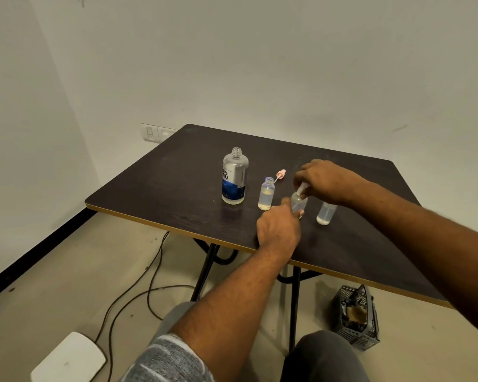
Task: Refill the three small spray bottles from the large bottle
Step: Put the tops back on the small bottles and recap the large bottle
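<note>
On the dark table (163,186) stands the large bottle (234,176), uncapped, with a blue and silver label. To its right stands a small clear bottle (266,193) with an open neck, and a pink spray head (280,173) lies behind it. My left hand (279,227) grips the lower body of a second small bottle (298,202). My right hand (322,180) pinches the white spray head (302,188) at that bottle's neck. A third small bottle (326,213) stands further right, its top hidden by my right wrist.
A black mesh basket (356,317) sits on the floor under the table's right side. Cables (149,282) trail across the floor to a white box (69,359) at the lower left. A wall socket (155,132) is behind the table's far corner.
</note>
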